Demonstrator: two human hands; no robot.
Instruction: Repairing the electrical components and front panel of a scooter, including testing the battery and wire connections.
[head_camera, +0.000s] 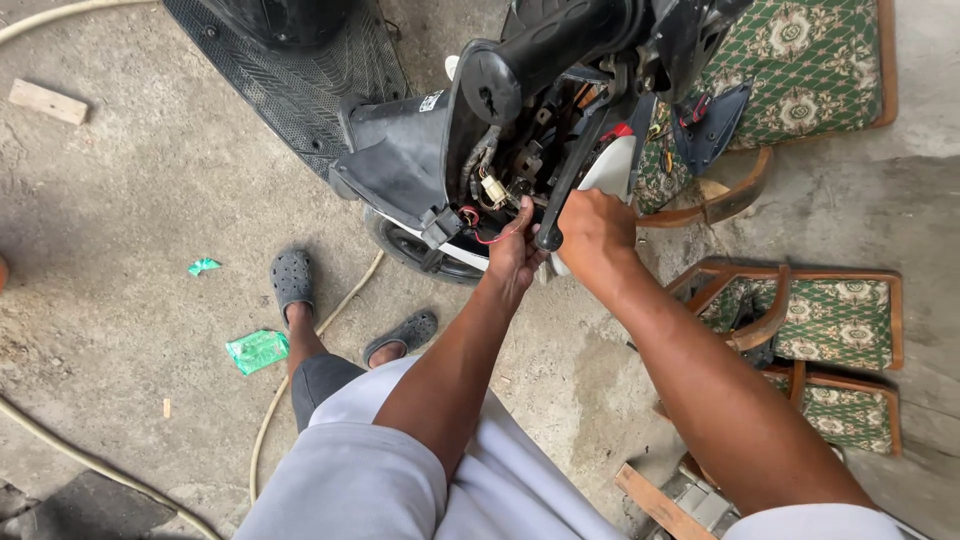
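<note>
A black scooter (400, 150) stands in front of me with its front cover off, showing wires and connectors behind the handlebar (540, 50). My left hand (515, 250) reaches into the open front at a red wire (485, 238) below a small cream connector (492, 188). My right hand (592, 228) is closed around something beside the black brake lever (575, 170) and a white panel (612, 168); what it grips is hidden by the fingers. The front wheel (415, 245) shows below the opening.
Green patterned wooden chairs (830, 320) lie tipped over at the right. A pale hose (270, 400) runs across the concrete floor. Green wrappers (258, 350) and a wood scrap (48, 100) lie at the left. My feet in dark clogs (292, 282) stand by the wheel.
</note>
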